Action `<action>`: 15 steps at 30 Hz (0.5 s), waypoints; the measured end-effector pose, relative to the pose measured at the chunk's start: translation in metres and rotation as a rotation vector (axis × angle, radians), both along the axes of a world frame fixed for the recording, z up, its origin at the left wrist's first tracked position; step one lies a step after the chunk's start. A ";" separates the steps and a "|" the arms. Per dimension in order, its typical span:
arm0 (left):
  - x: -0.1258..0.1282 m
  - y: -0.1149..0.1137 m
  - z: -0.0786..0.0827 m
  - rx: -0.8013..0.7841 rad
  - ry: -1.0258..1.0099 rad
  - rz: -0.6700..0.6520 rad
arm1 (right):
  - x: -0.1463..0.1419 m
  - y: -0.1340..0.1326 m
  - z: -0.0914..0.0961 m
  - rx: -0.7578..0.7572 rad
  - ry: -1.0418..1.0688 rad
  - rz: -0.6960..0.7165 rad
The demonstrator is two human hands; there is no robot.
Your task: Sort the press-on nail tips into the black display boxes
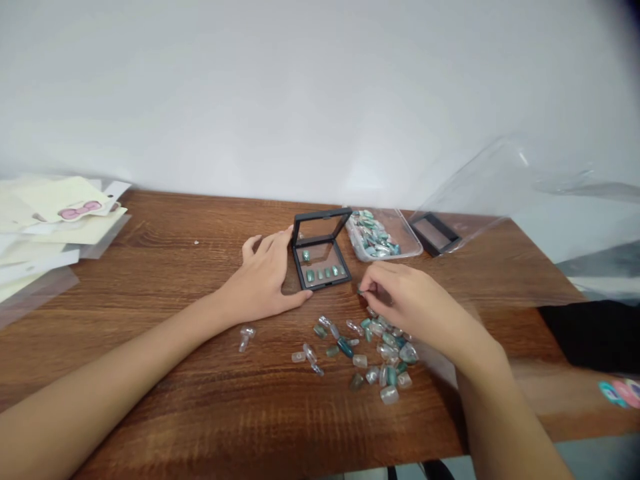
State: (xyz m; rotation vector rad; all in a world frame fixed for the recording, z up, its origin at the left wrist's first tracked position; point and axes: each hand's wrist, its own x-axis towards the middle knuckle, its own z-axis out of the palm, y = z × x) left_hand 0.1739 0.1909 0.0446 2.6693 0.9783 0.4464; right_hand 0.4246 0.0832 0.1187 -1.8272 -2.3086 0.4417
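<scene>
A small black case (299, 272) with a clear window lid stands open on the wooden table, a row of green press-on nails (327, 272) and one more above it inside. My left hand (263, 277) holds the case from its left side, thumb at the front corner and fingers by the hinge. My right hand (400, 290), just right of the case, is closed in a pinch on a small dark press-on nail (360, 289), mostly hidden by the fingertips. Below it lies a loose pile of green and clear press-on nails (387, 360).
Behind the pile sits a clear plastic box (413, 248) full of nails. Beside it is another black case (435, 233), partly under a clear plastic sheet (480, 180). Cards in clear sleeves (60, 220) are stacked at left. A white wall (225, 100) rises behind the table (200, 413).
</scene>
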 end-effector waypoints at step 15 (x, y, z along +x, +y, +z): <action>0.000 0.001 -0.003 0.019 -0.024 0.056 | 0.002 -0.001 -0.008 -0.107 -0.010 0.016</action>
